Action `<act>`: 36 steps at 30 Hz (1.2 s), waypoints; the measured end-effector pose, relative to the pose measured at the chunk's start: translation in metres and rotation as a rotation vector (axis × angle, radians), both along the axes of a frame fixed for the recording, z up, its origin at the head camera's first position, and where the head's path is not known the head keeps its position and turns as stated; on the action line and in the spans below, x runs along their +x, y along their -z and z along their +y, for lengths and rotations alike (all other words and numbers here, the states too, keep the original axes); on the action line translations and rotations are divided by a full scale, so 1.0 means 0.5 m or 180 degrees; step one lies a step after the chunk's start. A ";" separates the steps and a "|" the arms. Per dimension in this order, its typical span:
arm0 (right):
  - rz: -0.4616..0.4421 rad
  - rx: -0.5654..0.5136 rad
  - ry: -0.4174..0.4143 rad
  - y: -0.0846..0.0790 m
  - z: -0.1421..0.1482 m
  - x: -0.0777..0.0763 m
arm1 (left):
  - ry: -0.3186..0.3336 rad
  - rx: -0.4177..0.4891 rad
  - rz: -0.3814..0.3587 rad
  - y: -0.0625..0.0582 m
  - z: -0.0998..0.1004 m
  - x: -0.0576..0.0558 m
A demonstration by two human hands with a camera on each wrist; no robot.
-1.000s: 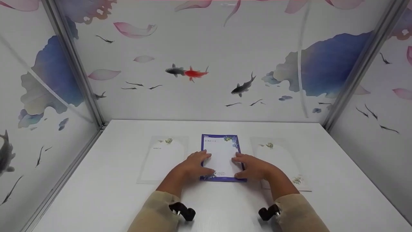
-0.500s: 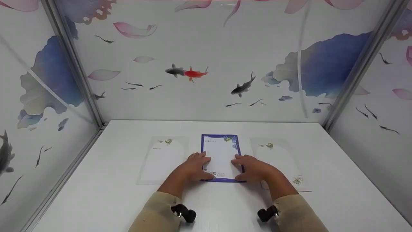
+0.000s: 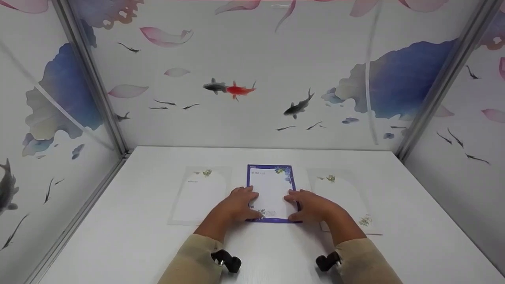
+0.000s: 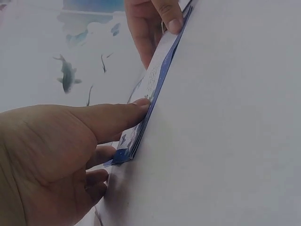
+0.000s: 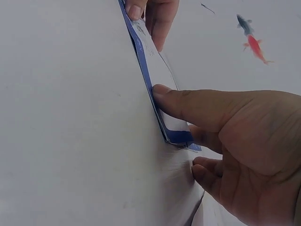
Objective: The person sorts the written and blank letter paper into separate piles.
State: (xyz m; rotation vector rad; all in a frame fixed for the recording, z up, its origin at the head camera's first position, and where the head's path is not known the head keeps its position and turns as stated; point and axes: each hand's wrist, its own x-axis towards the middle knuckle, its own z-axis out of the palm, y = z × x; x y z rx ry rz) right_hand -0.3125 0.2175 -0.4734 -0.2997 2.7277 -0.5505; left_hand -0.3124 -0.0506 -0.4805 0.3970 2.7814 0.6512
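Note:
A stack of blue-bordered stationery paper (image 3: 270,187) lies upright to me in the middle of the white table, with flowers printed at its corners. My left hand (image 3: 238,205) holds its left side and my right hand (image 3: 311,207) its right side. In the left wrist view, the left thumb (image 4: 127,113) lies on top of the stack near its front edge, with fingers bent at its side; several thin layers show there. The right thumb (image 5: 178,100) presses likewise in the right wrist view. The fingertips below the sheets are partly hidden.
A translucent-edged sheet with a small flower print (image 3: 197,201) lies to the left, partly behind the left forearm. Another such sheet (image 3: 343,197) lies to the right, partly under the right hand and forearm. Patterned walls (image 3: 252,118) enclose the table's back and sides.
Both hands stay at the sides of the stack, with only slight shifts of fingers and wrists. The stack's front edge settles slightly; the other sheets stay put.

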 end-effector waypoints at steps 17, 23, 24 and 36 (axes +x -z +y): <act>0.0232 -0.0167 0.0245 -0.007 -0.017 0.006 | -0.0262 0.0165 0.0171 -0.010 0.016 0.006; 0.0241 -0.0223 0.0394 -0.008 -0.017 0.000 | -0.0338 0.0197 0.0139 -0.009 0.016 0.004; 0.0231 -0.0246 0.0418 -0.008 -0.016 -0.001 | -0.0329 0.0200 0.0140 -0.009 0.017 0.002; 0.0390 -0.0730 0.0864 -0.005 -0.010 -0.017 | -0.0726 0.0812 0.0103 0.005 0.023 -0.014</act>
